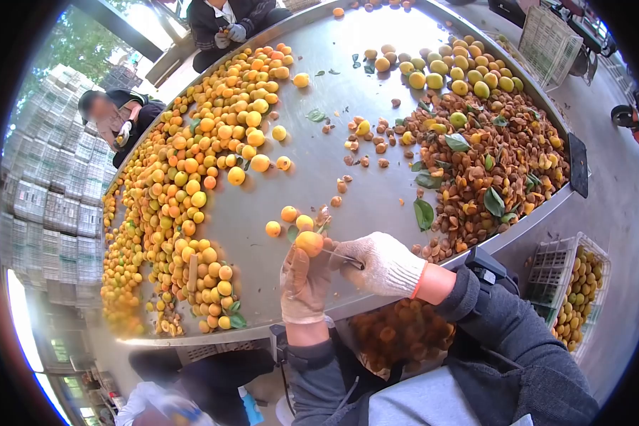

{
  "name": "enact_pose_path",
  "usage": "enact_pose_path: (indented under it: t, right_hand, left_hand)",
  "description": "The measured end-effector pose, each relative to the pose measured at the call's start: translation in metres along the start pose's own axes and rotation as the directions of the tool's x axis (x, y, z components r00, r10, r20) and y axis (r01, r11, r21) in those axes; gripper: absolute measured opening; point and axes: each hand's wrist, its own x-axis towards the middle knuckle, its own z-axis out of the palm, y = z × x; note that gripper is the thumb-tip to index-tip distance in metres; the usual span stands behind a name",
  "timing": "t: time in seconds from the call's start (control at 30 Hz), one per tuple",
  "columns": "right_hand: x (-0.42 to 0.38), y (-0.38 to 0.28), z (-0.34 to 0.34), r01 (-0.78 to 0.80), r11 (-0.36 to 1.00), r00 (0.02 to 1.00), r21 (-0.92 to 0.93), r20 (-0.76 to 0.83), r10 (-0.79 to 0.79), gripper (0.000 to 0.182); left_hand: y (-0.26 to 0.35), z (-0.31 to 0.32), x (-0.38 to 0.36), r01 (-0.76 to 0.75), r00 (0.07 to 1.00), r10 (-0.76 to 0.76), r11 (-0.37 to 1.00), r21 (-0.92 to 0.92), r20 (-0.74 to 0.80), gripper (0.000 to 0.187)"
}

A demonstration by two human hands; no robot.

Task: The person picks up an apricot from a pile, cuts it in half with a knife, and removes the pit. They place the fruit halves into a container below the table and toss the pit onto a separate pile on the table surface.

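My left hand (304,282), in a pale work glove, is closed around a round orange-yellow fruit (309,243) and holds it up above the metal table (319,192). In its white knitted glove, my right hand (380,264) grips a slim metal tool (342,257). The tool's thin end reaches to the right side of the fruit; its handle is mostly hidden in my fingers. Just beyond the held fruit lie a few loose orange fruits (289,213) and a small brown scrap.
A long heap of orange fruit (192,184) covers the table's left. Brown scraps with green leaves (483,163) are piled right, below yellow-green fruit (468,67). Crates (547,277) stand beside the table. Two people (224,25) work at the far side; another is partly visible lower left.
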Motion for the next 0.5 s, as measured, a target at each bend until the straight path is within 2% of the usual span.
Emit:
enact_pose_path:
  t: [0.23, 0.3, 0.4, 0.47, 0.5]
  right_hand:
    - [0.007, 0.003, 0.006, 0.023, 0.999, 1.000, -0.024, 0.022, -0.022, 0.021]
    - [0.009, 0.003, 0.009, 0.000, 0.996, 1.000, -0.091, 0.011, 0.001, 0.022]
    - [0.010, 0.004, 0.012, -0.021, 0.996, 1.000, -0.086, 0.008, 0.022, 0.022]
    - [0.013, 0.004, 0.008, -0.004, 0.999, 1.000, -0.039, 0.018, 0.004, 0.021]
    - [0.014, 0.004, 0.005, 0.016, 1.000, 0.999, 0.011, 0.029, -0.016, 0.021]
  left_hand:
    - [-0.004, 0.007, -0.001, -0.071, 0.997, 0.070, 0.997, -0.030, -0.046, 0.038]
    - [-0.004, 0.008, -0.002, -0.086, 0.995, 0.084, 0.996, -0.038, -0.048, 0.038]
    - [-0.007, 0.019, -0.008, -0.135, 0.985, 0.141, 0.989, 0.060, -0.102, 0.039]
    - [-0.011, 0.031, -0.014, -0.184, 0.937, 0.279, 0.906, 0.382, -0.211, 0.043]
    - [-0.013, 0.031, -0.014, -0.179, 0.939, 0.273, 0.907, 0.380, -0.210, 0.043]
